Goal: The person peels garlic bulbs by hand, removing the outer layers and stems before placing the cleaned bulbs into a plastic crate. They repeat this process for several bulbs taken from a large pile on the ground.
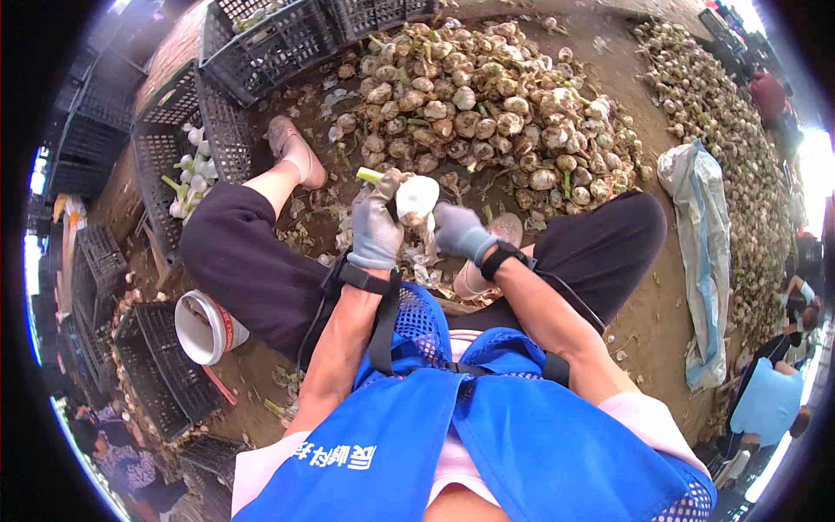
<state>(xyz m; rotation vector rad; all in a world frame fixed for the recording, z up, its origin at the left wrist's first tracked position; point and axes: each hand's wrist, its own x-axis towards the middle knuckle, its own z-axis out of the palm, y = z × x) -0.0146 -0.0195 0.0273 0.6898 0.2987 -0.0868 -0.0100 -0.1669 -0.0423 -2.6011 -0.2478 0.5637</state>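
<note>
My left hand (377,228), in a grey-blue work glove, is closed around a garlic bulb (417,198). The bulb is white and mostly clean, and its cut green stem (370,175) sticks out to the left. Loose papery skin (425,244) hangs below the bulb, between the two hands. Just to the right is my right hand (461,233), also gloved; motion smears its fingers, so I cannot make out whether they grip anything. Beyond both hands lies a large heap of unpeeled garlic (487,113), brownish and dirty, with bits of stem.
At left a black crate (170,109) holds white garlic bulbs (197,170). More black crates (270,52) stand behind it. A white bucket (202,326) and another crate (161,365) are by my left knee. A plastic sack (700,252) lies at right; other people (770,396) sit beyond.
</note>
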